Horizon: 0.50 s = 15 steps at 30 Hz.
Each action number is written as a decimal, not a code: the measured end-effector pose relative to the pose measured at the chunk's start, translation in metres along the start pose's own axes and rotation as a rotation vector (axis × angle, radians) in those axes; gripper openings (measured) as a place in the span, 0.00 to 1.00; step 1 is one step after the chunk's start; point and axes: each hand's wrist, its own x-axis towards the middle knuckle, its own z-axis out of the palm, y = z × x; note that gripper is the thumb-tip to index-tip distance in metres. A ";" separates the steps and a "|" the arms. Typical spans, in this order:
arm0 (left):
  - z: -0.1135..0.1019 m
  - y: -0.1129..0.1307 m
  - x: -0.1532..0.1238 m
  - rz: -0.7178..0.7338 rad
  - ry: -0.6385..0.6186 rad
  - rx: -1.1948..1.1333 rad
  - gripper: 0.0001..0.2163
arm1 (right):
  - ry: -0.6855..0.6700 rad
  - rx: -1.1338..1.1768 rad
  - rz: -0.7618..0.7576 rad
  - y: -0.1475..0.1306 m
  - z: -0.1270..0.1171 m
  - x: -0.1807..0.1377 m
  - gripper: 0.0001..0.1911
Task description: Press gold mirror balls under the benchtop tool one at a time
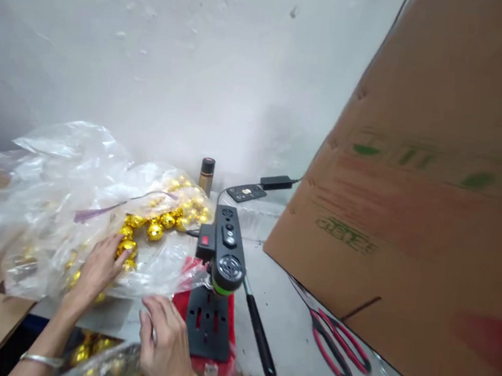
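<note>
My left hand [97,270] reaches into a clear plastic bag [65,171]. Its fingers are apart and touch shiny gold balls [127,250] at the bag's opening. More gold balls [155,231] lie in a row behind them, some under the plastic. In front of the small black machine, my right hand [166,339] is curled, with thumb and fingertips close together; whatever is between them cannot be made out. The black machine [228,252] has a red switch, and its slotted base plate [208,329] rests on something red.
A large cardboard box [405,201] leans in from the right. Red-and-black-handled scissors [336,345] and a black-handled tool [260,335] lie on the table [263,275]. A dark-capped bottle [207,175] and a black power adapter [276,182] are near the wall. More bagged gold balls [94,346] sit at the front edge.
</note>
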 end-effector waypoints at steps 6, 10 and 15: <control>0.019 0.019 0.046 0.074 -0.216 -0.076 0.19 | 0.027 -0.209 0.001 0.045 0.082 0.017 0.17; 0.052 0.040 0.070 0.056 -0.290 -0.123 0.22 | 0.057 -0.251 -0.046 0.060 0.106 -0.018 0.16; 0.076 0.058 0.075 -0.127 -0.342 -0.210 0.29 | 0.046 -0.227 -0.157 0.069 0.099 -0.035 0.15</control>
